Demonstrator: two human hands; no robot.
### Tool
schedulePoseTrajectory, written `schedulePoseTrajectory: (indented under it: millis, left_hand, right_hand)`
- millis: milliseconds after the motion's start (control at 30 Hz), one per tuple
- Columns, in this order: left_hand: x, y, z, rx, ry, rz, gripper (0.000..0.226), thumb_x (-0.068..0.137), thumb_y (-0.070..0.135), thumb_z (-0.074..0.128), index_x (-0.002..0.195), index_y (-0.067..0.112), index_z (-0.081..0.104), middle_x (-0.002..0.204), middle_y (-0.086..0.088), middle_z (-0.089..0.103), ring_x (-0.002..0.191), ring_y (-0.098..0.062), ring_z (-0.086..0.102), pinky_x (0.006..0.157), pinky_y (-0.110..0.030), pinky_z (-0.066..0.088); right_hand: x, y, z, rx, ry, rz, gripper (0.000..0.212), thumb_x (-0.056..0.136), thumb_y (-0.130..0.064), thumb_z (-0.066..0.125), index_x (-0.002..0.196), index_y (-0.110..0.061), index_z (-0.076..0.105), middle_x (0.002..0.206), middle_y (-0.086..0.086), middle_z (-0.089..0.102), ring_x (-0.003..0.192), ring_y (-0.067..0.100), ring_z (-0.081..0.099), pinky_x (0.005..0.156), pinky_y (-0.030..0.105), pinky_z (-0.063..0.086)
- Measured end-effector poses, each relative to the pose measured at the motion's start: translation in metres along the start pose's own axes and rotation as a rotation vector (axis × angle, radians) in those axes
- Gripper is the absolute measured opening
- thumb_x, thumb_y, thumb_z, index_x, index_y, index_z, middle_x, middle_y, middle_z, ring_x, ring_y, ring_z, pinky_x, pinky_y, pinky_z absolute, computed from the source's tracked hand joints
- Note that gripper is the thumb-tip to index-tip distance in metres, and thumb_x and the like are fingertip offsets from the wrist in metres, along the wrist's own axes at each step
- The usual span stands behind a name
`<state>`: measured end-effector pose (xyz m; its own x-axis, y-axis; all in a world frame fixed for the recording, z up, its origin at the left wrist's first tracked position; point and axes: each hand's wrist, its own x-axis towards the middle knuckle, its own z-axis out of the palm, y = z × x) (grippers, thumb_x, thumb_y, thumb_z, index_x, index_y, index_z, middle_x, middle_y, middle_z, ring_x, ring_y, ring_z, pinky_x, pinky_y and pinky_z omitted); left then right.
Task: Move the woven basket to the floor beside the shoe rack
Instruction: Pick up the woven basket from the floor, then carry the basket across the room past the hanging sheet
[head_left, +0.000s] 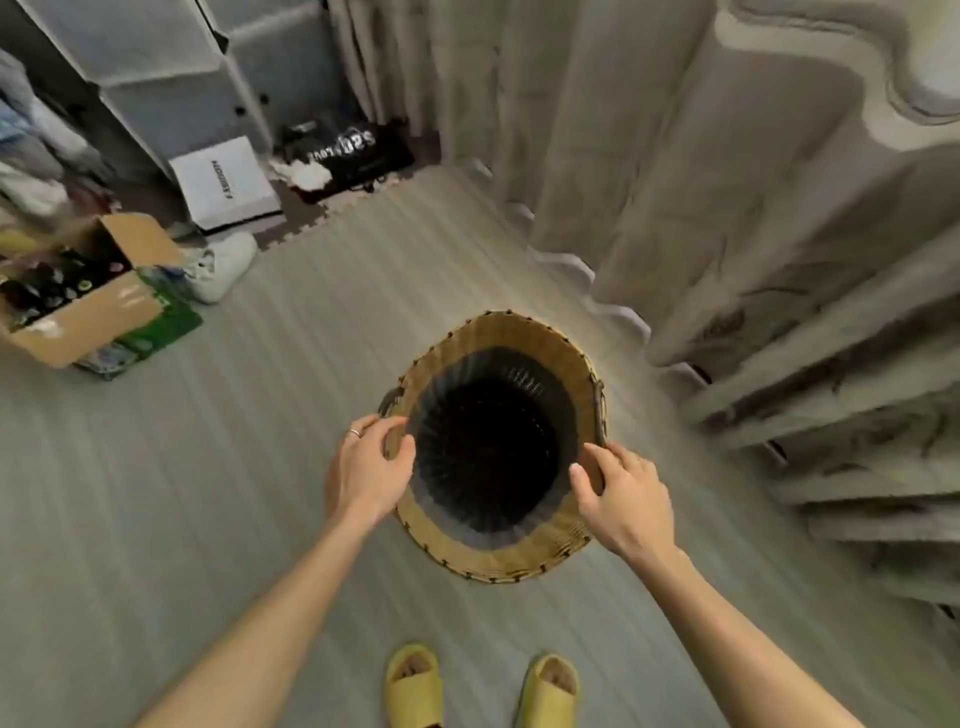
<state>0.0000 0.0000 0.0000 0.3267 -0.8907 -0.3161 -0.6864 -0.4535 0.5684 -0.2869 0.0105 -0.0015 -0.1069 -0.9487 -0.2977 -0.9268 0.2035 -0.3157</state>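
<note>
Head view: my left hand (366, 470) and right hand (621, 496) clamp the basket (498, 558) rim on the floor (208, 493); curtain (701, 208) just right of basket, box (83, 306) far left.

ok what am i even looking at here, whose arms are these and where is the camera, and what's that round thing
There is no machine here: a person wears one wide-angle camera on the head, so you look down along their own bare arms. The round thing is a woven basket seen from above, with a dark liner inside; it looks empty. The left hand curls its fingers over the near-left rim, and the right hand grips the near-right rim. Whether the basket is lifted or resting on the floor cannot be told. Below are the person's yellow slippers. Far left sit an open cardboard box, a white shoe and a white paper bag. Curtains hang on the right.
</note>
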Motion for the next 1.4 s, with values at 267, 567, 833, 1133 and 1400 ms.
schedulePoseTrajectory:
  millis: [267,567,833,1133,1400]
  left_hand:
    - [0.047,-0.05,0.043,-0.331,-0.2,-0.381,0.027,0.086,0.037,0.064,0.105,0.019,0.06,0.111,-0.007,0.07,0.108,-0.03,0.063,0.1,-0.044,0.047]
    - [0.022,-0.014,-0.044,-0.637,0.023,-0.573,0.042,0.075,0.052,0.067,0.07,0.011,0.061,0.065,-0.01,0.061,0.075,-0.031,0.06,0.078,-0.041,0.046]
    - [-0.052,0.032,-0.222,-0.676,0.295,-0.629,0.07,0.082,0.064,0.053,0.105,0.0,0.067,0.111,-0.022,0.069,0.102,-0.04,0.065,0.087,-0.049,0.053]
    - [-0.189,0.028,-0.382,-0.825,0.575,-0.579,0.055,0.074,0.062,0.057,0.086,0.008,0.065,0.08,-0.014,0.064,0.074,-0.036,0.064,0.066,-0.038,0.046]
    - [-0.341,-0.02,-0.456,-0.998,0.857,-0.656,0.045,0.08,0.056,0.058,0.061,0.015,0.052,0.058,-0.002,0.047,0.049,-0.019,0.042,0.057,-0.035,0.037]
  right_hand:
    - [0.037,0.003,0.062,0.588,-0.122,0.345,0.063,0.094,-0.028,0.064,0.149,-0.01,0.04,0.147,0.01,0.053,0.128,0.03,0.053,0.103,0.041,0.044]
    - [0.022,-0.052,-0.031,0.846,-0.134,0.387,0.027,0.093,-0.035,0.065,0.083,-0.017,0.047,0.078,0.0,0.05,0.066,0.016,0.045,0.059,0.031,0.035]
    - [-0.048,-0.167,-0.172,0.929,-0.152,0.201,0.031,0.096,-0.035,0.062,0.075,-0.017,0.048,0.071,0.0,0.044,0.064,0.015,0.04,0.061,0.031,0.035]
    - [-0.148,-0.266,-0.277,0.878,-0.225,-0.008,0.05,0.095,-0.056,0.05,0.101,-0.01,0.067,0.07,0.002,0.059,0.064,0.018,0.056,0.068,0.037,0.046]
    - [-0.26,-0.357,-0.305,0.805,-0.295,-0.29,0.043,0.099,-0.052,0.045,0.095,-0.016,0.066,0.069,-0.003,0.053,0.058,0.012,0.047,0.053,0.03,0.036]
